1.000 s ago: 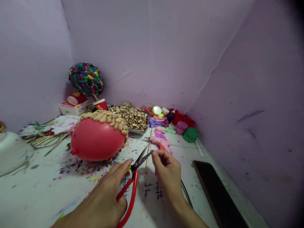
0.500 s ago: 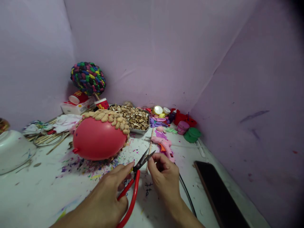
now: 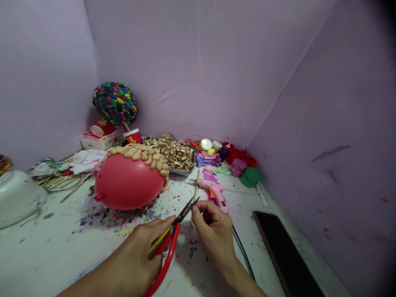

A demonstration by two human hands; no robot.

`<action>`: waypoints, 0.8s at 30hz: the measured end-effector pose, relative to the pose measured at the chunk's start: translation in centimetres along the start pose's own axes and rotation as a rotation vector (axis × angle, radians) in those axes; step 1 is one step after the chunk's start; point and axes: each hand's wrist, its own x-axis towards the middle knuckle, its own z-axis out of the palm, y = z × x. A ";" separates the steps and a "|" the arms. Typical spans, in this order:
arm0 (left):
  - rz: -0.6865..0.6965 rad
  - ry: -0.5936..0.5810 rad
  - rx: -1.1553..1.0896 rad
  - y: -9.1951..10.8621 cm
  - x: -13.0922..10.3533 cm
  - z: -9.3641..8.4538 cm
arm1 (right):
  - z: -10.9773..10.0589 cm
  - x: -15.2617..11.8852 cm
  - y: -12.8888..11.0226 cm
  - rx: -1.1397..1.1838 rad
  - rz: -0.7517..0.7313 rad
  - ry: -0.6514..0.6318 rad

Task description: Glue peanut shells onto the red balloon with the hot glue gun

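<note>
Red-handled scissors (image 3: 171, 258) are gripped in my left hand (image 3: 140, 249), along with a thin yellow strip along the forefinger. Their dark blades point up and right, only slightly apart, and reach the fingertips of my right hand (image 3: 213, 225). Thumb and forefinger of that hand are pinched at the blade tips; what they hold is too small to tell. Beyond my left hand lies a red balloon (image 3: 128, 181), its far upper side covered with peanut shells (image 3: 139, 153). A pink glue gun (image 3: 213, 189) rests just past my right hand.
A metal tray (image 3: 182, 172) of shells stands behind the balloon. A multicoloured ball (image 3: 116, 103) is at the back left, a white bowl (image 3: 20, 200) at the left. Green (image 3: 250, 176) and pink (image 3: 238, 167) tubs and a dark phone (image 3: 284, 251) are on the right.
The scissor blades have drawn closer together, and the fingers of my left hand have closed further on the handles. The yellow strip shows more. My right hand has barely moved.
</note>
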 end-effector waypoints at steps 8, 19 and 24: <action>-0.332 -0.126 -0.421 0.0 -0.2 0.3 | 0.0 0.2 0.2 -0.012 0.056 -0.052; -0.373 -0.070 -0.428 -1.3 0.5 0.1 | 0.1 0.8 0.8 0.080 0.213 -0.089; -0.074 0.184 0.186 -2.1 0.4 0.1 | 0.2 0.8 0.6 0.146 0.283 -0.116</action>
